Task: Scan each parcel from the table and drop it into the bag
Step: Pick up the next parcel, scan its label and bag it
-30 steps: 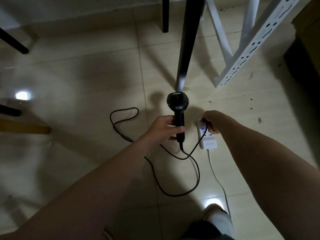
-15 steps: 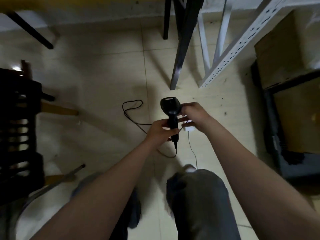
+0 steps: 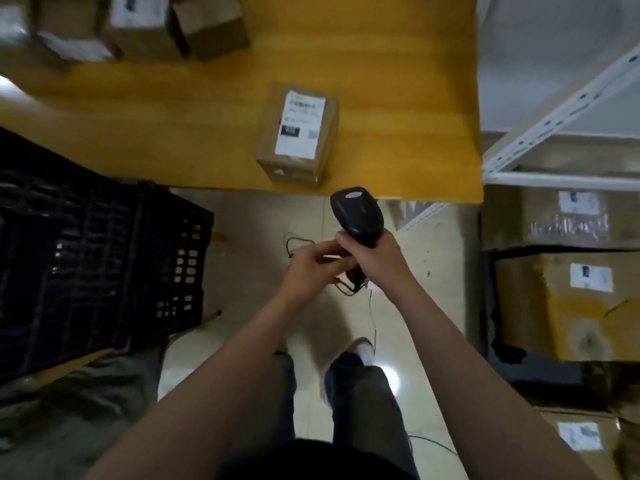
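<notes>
**Scanner in the right hand, labelled parcel waiting at the table edge**

The right hand [image 3: 379, 258] is wrapped around the handle of a black handheld scanner [image 3: 356, 216], just right of the frame's centre. Its rounded head is tipped up toward 12 o'clock. The left hand [image 3: 311, 268] meets the scanner from 9 o'clock with fingers bent in at the base of the handle, where a thin dark cable [image 3: 349, 289] hangs out. Whether it pinches the cable or the handle cannot be told.

At 11 o'clock from the scanner head, a parcel [image 3: 299, 133] lies on the yellow table [image 3: 207, 126], close to the near edge. It is a small brown cardboard box, taped at its near end. On top it has a white shipping label [image 3: 300, 124] with lines of print and a dark block — the text is too blurred to read. More brown boxes [image 3: 145, 26] cluster at the table's far 11 o'clock corner.

A black lattice crate [image 3: 86, 254] stands at 9 o'clock. Below it, at 8 o'clock, lies crumpled grey-green fabric [image 3: 86, 410]. At 3 o'clock, large taped cartons [image 3: 571, 306] sit stacked under a white perforated shelf frame [image 3: 554, 112].
</notes>
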